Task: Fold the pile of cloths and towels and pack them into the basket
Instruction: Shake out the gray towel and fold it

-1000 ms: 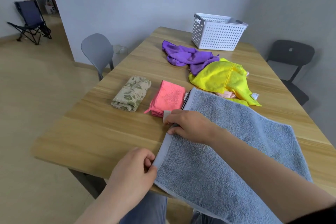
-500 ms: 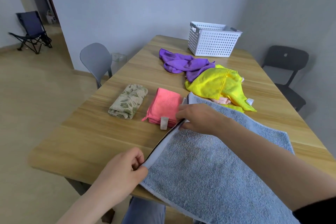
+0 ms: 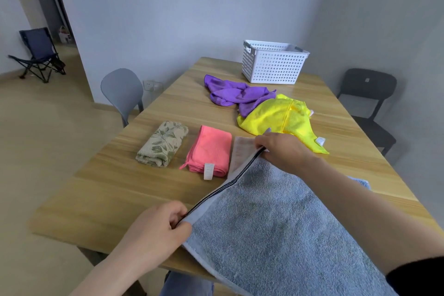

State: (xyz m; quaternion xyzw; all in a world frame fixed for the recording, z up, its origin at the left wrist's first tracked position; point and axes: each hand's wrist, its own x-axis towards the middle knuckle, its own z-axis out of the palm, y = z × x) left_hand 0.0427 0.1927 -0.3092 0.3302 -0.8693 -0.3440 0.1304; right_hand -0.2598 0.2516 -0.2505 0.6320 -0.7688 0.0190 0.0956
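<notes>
my left hand (image 3: pixel 153 230) pinches the near corner and my right hand (image 3: pixel 281 151) the far corner of the blue towel (image 3: pixel 276 235) — its held edge runs away from me, cloth lying rightward on the table (image 3: pixel 108 187).

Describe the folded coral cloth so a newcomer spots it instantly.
On the long wooden table, the folded coral-pink microfibre cloth sits between the folded leaf-print beige cloth and the blue-grey terry towel. Its plain coral colour and the white tag at its near edge set it apart.
</notes>
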